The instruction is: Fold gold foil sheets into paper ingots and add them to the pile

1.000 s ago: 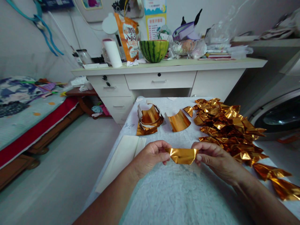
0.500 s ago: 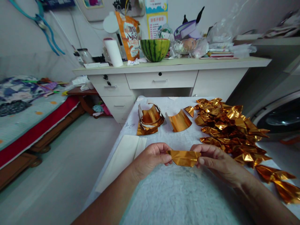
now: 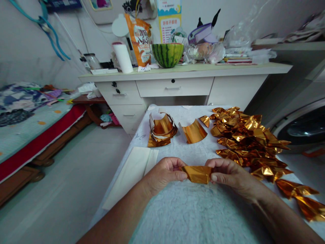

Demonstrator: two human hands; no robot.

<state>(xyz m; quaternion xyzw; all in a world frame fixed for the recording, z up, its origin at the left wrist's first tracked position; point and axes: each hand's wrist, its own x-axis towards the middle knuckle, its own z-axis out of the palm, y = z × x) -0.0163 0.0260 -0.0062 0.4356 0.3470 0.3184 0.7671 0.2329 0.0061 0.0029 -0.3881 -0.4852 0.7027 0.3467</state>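
Note:
A folded piece of gold foil paper (image 3: 198, 174) is held above the cloth-covered table, between my two hands. My left hand (image 3: 169, 172) pinches its left end with thumb and fingers. The right end is gripped by my right hand (image 3: 224, 173). Beyond them lie a curved gold sheet (image 3: 194, 131) and a curled stack of gold sheets (image 3: 163, 127). To the right spreads a heap of folded gold foil pieces (image 3: 243, 134).
White paper sheets (image 3: 129, 174) lie at the table's left edge. Behind the table stands a white desk (image 3: 175, 86) with half a watermelon (image 3: 167, 55) and an orange bag (image 3: 140, 40). A bed (image 3: 38, 122) is at left, a washing machine (image 3: 302, 118) at right.
Both hands have shifted slightly closer together, and the foil piece between them sits a little lower and shows less of its length.

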